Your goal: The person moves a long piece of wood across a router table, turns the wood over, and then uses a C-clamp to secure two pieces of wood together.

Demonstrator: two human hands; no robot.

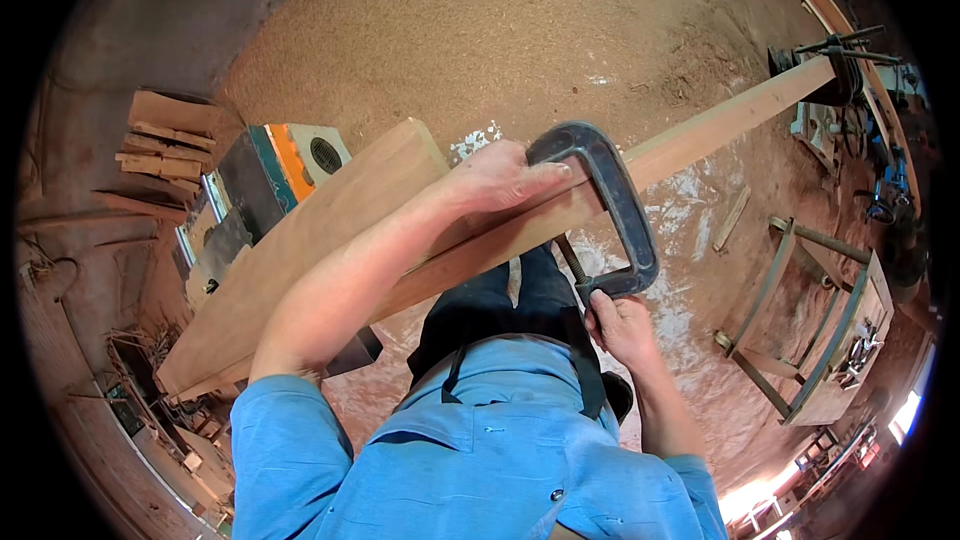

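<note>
A dark grey, C-shaped metal clamp (637,215) stands around a long, pale-brown wooden beam (735,122), its threaded metal screw (572,258) on the side nearer the body. The right hand (622,326) grasps the clamp's lower corner. The left hand (500,178) lies against the wood by the clamp's upper end; its fingers are partly hidden, so I cannot tell whether it grips. A broad brown wooden panel (335,205) lies under the left forearm.

Sawdust (480,30) covers much of the brown, white-splotched floor (690,365); a wood strip (732,218) lies there, and stacked boards (165,152) at left probably do too.
</note>
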